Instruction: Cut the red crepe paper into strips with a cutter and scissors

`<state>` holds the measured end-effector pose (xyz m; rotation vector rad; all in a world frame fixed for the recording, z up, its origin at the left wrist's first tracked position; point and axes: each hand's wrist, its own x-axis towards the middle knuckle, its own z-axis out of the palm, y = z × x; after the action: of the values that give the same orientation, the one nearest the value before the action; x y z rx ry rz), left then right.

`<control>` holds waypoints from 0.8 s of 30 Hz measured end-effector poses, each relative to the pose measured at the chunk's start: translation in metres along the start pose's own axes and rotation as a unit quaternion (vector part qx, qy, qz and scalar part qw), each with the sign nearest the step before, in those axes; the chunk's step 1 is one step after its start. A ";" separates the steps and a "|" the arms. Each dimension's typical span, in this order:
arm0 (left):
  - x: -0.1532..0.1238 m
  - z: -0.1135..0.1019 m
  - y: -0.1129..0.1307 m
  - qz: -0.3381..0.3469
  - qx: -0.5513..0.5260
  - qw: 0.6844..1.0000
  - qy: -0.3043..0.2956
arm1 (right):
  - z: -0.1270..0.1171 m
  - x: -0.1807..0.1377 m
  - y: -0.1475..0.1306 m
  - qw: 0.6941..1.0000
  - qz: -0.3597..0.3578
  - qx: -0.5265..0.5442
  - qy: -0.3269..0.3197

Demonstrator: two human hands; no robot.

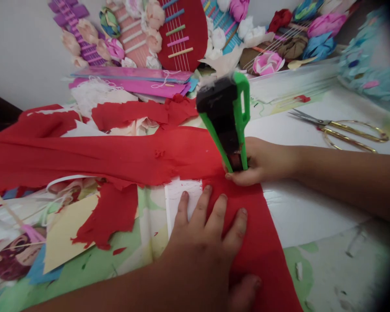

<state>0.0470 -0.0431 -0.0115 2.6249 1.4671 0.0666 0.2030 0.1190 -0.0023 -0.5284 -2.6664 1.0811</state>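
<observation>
My left hand (204,236) lies flat with fingers spread on a sheet of red crepe paper (123,158), pressing it down over a white card (178,197). My right hand (260,162) is wrapped round the lower end of a green and black cutter tool (225,117), which stands tilted with its tip on the red paper just beyond my left fingertips.
Gold-handled scissors (341,130) lie on the white surface at the right. Paper flowers (266,63), a red paper leaf shape (183,30) and pink paper strips (133,82) are piled at the back. Torn red scraps (107,216), a yellow card (65,232) and white cord lie at the left.
</observation>
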 end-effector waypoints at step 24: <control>-0.001 0.018 -0.007 0.064 0.056 0.993 0.088 | -0.011 -0.032 0.004 0.968 0.154 0.140 0.142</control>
<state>0.0422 -0.0424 -0.0303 2.8669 1.3877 0.2406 0.2364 0.1157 0.0011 -0.9800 -2.1854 1.3220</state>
